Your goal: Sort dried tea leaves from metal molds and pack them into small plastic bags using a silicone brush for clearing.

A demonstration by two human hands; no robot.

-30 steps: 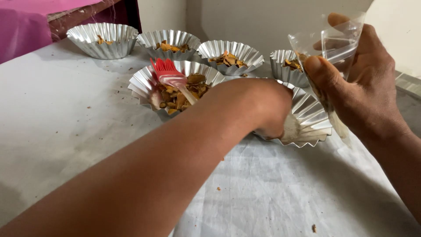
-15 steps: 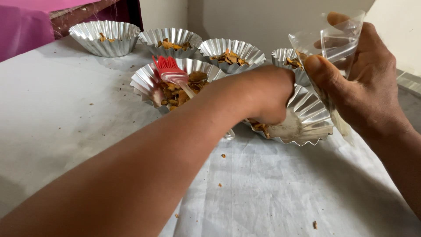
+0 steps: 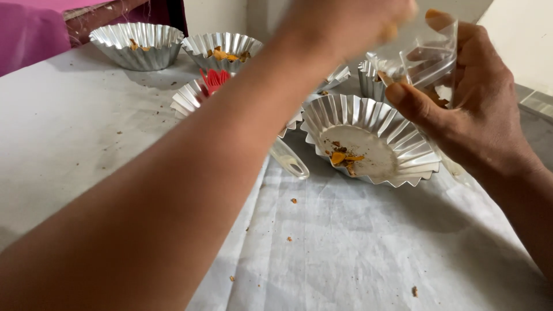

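Both hands up — right hand (image 3: 472, 98) holds clear bag (image 3: 429, 57) (left hand (image 3: 351, 20) blurred).

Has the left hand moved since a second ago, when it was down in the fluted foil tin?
Yes. The left hand has lifted out of the foil tin and now sits above it, beside the clear bag.

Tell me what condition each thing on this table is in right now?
Clear plastic bag: held open by the right hand.
Left hand: raised at the bag's mouth, blurred.
Nearest fluted tin: almost empty, few orange crumbs.
Far tins: upright, holding some pieces.
Red brush: resting in a tin.
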